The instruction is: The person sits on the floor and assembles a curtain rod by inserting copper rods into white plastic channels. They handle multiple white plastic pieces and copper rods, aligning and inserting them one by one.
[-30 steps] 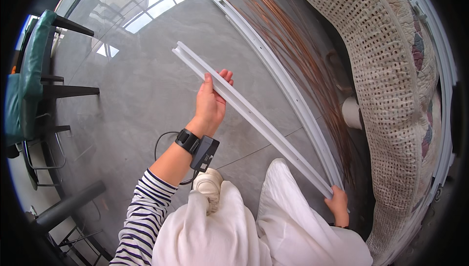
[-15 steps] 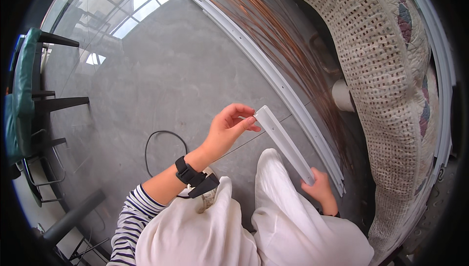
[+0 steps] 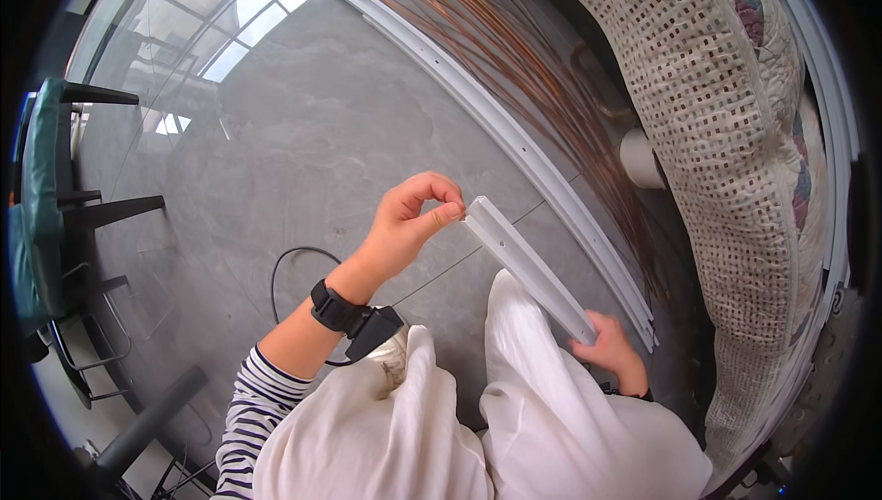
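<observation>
A short white rail (image 3: 528, 261) with a lengthwise groove and small screw holes slants across in front of my right knee. My right hand (image 3: 606, 346) is closed around its lower, near end. At the upper end, my left hand (image 3: 413, 215) has thumb and forefinger pinched together right beside the rail's tip. Whatever the pinch holds, if anything, is too small to make out. On the floor beyond lies a long white rail (image 3: 524, 146) of similar make, which looks curved in this view.
A bundle of thin copper-coloured rods (image 3: 514, 68) lies beside the long rail. To the right is a sofa under a cream openwork cover (image 3: 707, 132). A black cable (image 3: 276, 284) loops on the grey tiled floor (image 3: 285, 142). Dark-legged chairs with green seats (image 3: 41, 160) stand left.
My left hand has drawn slightly up and left, and its fingers have closed into a tighter pinch. The short rail's upper end has shifted a little left with the view.
</observation>
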A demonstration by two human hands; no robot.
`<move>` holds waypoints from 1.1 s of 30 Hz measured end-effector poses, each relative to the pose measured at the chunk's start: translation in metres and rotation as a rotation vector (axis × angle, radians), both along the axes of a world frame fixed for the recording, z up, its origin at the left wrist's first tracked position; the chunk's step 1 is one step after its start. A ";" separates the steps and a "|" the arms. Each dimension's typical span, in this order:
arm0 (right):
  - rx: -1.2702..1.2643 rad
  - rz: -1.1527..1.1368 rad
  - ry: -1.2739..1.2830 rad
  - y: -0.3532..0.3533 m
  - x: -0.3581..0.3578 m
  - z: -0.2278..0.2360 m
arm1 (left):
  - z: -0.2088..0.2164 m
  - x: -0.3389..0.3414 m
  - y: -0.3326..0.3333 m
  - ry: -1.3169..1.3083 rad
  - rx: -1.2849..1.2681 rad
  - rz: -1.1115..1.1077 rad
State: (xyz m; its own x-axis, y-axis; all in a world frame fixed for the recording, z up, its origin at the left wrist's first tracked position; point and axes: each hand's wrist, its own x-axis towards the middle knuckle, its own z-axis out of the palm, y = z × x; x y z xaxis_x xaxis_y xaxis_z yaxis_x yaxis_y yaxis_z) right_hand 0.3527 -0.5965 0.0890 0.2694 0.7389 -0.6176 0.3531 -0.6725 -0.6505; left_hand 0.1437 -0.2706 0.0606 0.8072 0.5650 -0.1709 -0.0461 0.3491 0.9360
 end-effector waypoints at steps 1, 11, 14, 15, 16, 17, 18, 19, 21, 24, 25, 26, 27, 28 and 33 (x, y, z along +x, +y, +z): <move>-0.003 -0.012 0.016 0.004 0.001 0.002 | 0.002 0.000 0.007 0.000 -0.027 0.031; -0.276 -0.045 -0.209 -0.141 0.047 -0.001 | 0.010 -0.088 0.236 0.039 0.084 0.332; -0.362 -0.051 -0.387 -0.245 0.064 0.005 | 0.018 -0.144 0.343 -0.059 -0.013 0.350; -0.349 -0.029 -0.483 -0.286 0.069 0.008 | 0.024 -0.180 0.391 -0.075 0.012 0.307; -0.421 -0.031 -0.497 -0.323 0.081 0.005 | 0.035 -0.241 0.453 -0.046 0.008 0.377; -0.495 -0.030 -0.510 -0.357 0.093 0.003 | 0.052 -0.306 0.500 0.018 0.087 0.365; -0.550 -0.112 -0.591 -0.411 0.093 0.012 | 0.046 -0.323 0.528 0.047 0.071 0.340; -0.610 -0.172 -0.676 -0.436 0.094 0.030 | 0.027 -0.344 0.540 -0.093 0.005 0.326; -0.674 -0.329 -0.602 -0.470 0.108 0.035 | 0.056 -0.389 0.588 0.004 0.056 0.479; -0.616 -0.623 -0.582 -0.511 0.055 0.054 | 0.081 -0.329 0.633 -0.037 0.150 0.226; -0.567 -0.641 -0.578 -0.507 0.071 0.050 | 0.084 -0.346 0.618 -0.040 0.190 0.143; -0.651 -0.570 -0.553 -0.493 0.099 0.048 | 0.052 -0.355 0.585 0.115 0.086 0.809; -0.749 -0.570 -0.529 -0.495 0.091 0.052 | 0.019 -0.303 0.565 0.106 0.000 0.874; -0.838 -0.578 -0.495 -0.495 0.079 0.053 | 0.003 -0.245 0.540 0.095 -0.076 0.932; -0.728 -0.424 -0.464 -0.416 0.065 0.000 | -0.018 -0.083 0.433 0.105 0.021 0.567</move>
State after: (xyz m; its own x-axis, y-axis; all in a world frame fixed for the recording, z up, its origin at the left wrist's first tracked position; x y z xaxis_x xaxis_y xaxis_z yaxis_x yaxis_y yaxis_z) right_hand 0.4174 -1.0128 0.0887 0.7587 0.0014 -0.6514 0.1051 -0.9871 0.1204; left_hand 0.0603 0.1621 0.0426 0.3566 0.9085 -0.2178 -0.1274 0.2782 0.9520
